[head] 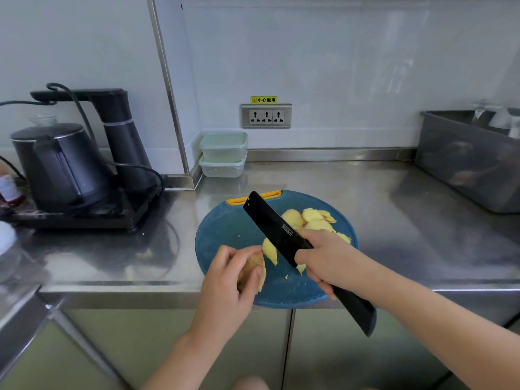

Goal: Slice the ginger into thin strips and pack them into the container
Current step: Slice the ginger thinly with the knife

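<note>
Slicing looks roughly half done: a heap of flat ginger slices point(309, 218) lies just beyond the right hand point(323, 257), and a few more curve out between the two hands, close against the blade. None that I can see has been cut down into thin strips. The two stacked containers point(223, 153) stand well beyond the fingers, against the wall, lids on. By my reading, the strip-cutting and all the packing remain.

The left hand point(233, 280) has its fingers point(225, 254) curled round the uncut ginger knob point(253, 270), holding it at the near side of the cutting board point(225, 235). The right fingers point(306, 258) are clamped on the knife point(278, 229) where handle meets blade. The blade slants away to the left; whether its edge touches the board I cannot tell.

The knob keeps tan, rough skin, with a pale yellow cut face. The slices are irregular ovals, moist-looking. The board is round, matte blue plastic with a yellow-orange grip on its far edge. The knife is broad, rectangular and matte black. The containers are translucent with pale green lids, and the desk point(394, 220) is brushed, reflective steel.
</note>
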A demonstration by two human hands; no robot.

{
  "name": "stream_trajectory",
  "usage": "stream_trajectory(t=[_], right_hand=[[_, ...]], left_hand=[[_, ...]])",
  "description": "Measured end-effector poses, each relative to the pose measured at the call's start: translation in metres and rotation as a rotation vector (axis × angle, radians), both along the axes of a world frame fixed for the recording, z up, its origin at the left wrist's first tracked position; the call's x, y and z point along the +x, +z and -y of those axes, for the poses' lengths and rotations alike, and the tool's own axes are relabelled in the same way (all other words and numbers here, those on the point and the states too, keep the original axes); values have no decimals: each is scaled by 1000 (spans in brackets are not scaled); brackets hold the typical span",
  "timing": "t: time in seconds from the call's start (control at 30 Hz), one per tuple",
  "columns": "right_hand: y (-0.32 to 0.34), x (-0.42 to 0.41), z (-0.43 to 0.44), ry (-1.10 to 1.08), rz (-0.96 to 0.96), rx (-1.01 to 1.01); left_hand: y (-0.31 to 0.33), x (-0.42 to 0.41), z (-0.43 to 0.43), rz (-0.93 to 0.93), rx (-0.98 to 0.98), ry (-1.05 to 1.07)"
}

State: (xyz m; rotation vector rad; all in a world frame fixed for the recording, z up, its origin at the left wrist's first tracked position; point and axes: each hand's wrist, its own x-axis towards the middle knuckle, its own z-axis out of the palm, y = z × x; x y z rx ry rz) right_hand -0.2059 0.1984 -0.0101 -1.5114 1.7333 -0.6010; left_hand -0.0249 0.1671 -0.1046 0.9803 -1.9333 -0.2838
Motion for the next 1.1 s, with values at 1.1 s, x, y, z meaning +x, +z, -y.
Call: stream_trajectory(t=[1.1], right_hand=[[-13, 16, -15, 52, -96, 16]], left_hand=[[-4, 0, 0, 22, -58, 7]])
